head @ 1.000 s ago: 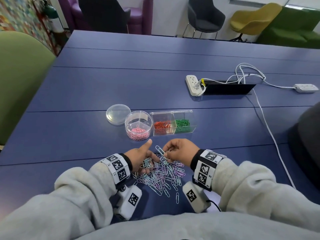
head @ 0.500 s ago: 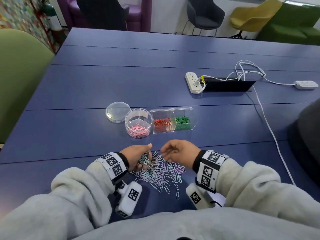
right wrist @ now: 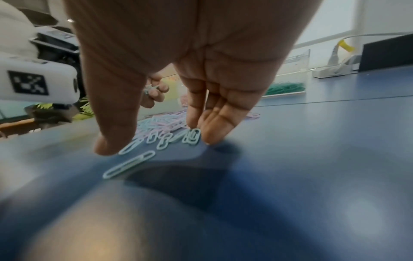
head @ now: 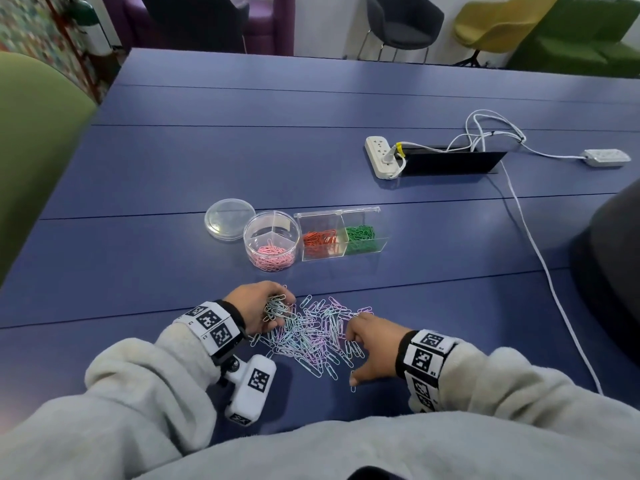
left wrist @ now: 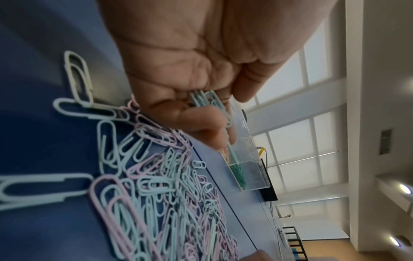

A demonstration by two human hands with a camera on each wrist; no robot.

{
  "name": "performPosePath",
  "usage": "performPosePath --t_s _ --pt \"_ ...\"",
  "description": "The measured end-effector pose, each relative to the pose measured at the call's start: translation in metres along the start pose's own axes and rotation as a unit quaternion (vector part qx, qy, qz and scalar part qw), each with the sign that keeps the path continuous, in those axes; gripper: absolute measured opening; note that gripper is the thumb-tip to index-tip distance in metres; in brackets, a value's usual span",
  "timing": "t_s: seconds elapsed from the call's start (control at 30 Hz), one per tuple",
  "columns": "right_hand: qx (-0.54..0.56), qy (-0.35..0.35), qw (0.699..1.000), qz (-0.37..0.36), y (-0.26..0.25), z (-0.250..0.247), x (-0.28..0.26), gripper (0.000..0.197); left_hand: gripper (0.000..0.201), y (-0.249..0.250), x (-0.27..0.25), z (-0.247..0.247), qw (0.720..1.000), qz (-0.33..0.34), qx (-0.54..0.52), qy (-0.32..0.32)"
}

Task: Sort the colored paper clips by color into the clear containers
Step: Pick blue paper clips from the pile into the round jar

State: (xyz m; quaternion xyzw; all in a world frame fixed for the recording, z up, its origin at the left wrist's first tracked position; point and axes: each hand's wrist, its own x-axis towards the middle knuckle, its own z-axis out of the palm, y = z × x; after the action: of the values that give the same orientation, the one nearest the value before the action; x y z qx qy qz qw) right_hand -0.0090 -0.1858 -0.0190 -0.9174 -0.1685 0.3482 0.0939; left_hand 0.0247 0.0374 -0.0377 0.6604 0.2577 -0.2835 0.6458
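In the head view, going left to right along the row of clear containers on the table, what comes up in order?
Round lid lying flat → round container with pink clips → rectangular box's left compartment with orange-red clips → its right compartment with green clips.

A paper clip pile [head: 311,336] is flanked by both hands, with a round container [head: 272,241] and a rectangular container [head: 341,233] set behind it.

The worktop [head: 311,161] looks smooth, matt blue laminate. Both containers [head: 341,237] are clear glossy plastic. The paper clips [head: 311,336] wear a smooth pastel coating. Sleeves [head: 145,386] are soft fleece.
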Motion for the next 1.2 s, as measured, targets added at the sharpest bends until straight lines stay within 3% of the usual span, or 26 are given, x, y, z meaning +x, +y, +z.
performPosePath --t_s 0.17,0.4,0.63,0.83,1.03,1.2 --pt "-0.051 -0.009 0.998 -0.036 0.003 0.01 -0.008 0.078 0.038 -0.004 -0.003 -0.01 1.0 -0.002 -0.007 -0.011" --pt "-0.018 0.033 0.998 -0.056 -0.004 0.013 -0.001 0.043 0.037 -0.007 -0.007 -0.013 1.0 0.001 -0.018 0.008" --pt "0.053 0.064 0.995 -0.049 -0.002 0.021 -0.008 0.048 0.042 -0.01 -0.009 -0.018 1.0 0.007 -0.013 0.021" --pt "0.035 0.059 0.997 -0.037 -0.006 0.017 0.003 0.033 0.044 -0.012 -0.009 -0.018 1.0 0.011 -0.009 0.021" --pt "-0.023 0.048 0.998 -0.017 -0.012 0.018 0.011 0.027 0.042 -0.013 -0.011 -0.012 1.0 -0.01 0.016 0.013" --pt "0.001 0.033 0.999 -0.003 -0.01 0.017 0.014 0.026 0.039 -0.013 -0.014 0.0 0.999 -0.04 0.034 -0.004"
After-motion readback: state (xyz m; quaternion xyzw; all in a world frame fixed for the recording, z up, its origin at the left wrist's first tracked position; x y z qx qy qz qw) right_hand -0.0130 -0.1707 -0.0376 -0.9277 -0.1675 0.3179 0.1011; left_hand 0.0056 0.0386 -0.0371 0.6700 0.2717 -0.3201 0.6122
